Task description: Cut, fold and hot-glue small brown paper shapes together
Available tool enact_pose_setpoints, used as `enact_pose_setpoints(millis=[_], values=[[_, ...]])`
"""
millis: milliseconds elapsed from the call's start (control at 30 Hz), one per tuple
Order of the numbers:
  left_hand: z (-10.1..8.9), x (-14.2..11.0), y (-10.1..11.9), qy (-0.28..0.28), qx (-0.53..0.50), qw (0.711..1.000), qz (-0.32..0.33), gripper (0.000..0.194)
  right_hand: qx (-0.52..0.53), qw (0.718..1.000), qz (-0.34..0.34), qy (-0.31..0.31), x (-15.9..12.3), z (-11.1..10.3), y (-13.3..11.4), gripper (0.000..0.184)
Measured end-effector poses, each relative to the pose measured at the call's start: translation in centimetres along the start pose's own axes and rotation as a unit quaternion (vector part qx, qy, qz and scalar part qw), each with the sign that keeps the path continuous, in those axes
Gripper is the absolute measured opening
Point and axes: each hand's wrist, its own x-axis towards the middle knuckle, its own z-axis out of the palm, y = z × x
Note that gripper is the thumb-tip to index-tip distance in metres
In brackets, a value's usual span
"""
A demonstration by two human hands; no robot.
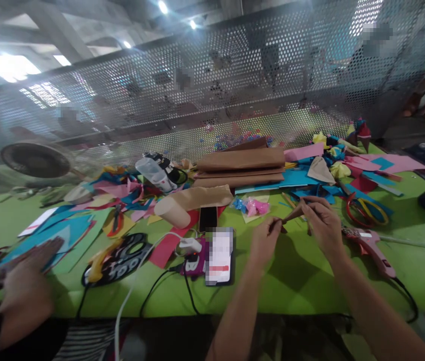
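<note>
Between my two hands, just above the green tabletop (272,296), is a small folded piece of brown paper (293,214). My left hand (265,234) pinches its lower left end. My right hand (321,220) grips the upper right part, its fingers bent over the paper and hiding some of it. A pink glue gun (375,250) lies right of my right hand, its cord running off the front edge. Behind that hand are scissors with red and yellow handles (366,209). Small blue and pink pieces in clear wrap (252,205) lie beyond my left hand.
Left of my arms lie a lit phone (220,256), a dark phone (208,219) and a purple power strip (196,265) with cables. Folded brown paper (240,165) and coloured scraps line the back, before a perforated metal screen (212,90). Another person's hand (42,253) rests on blue sheets, far left.
</note>
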Motion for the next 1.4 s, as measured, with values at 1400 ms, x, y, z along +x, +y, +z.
enact_pose_setpoints(millis=[1400], values=[[0.9, 0.2, -2.3, -0.018, -0.188, 0.981, 0.038, 0.019, -0.024, 0.967, -0.157, -0.200, -1.1, 0.2, -1.5, 0.025]])
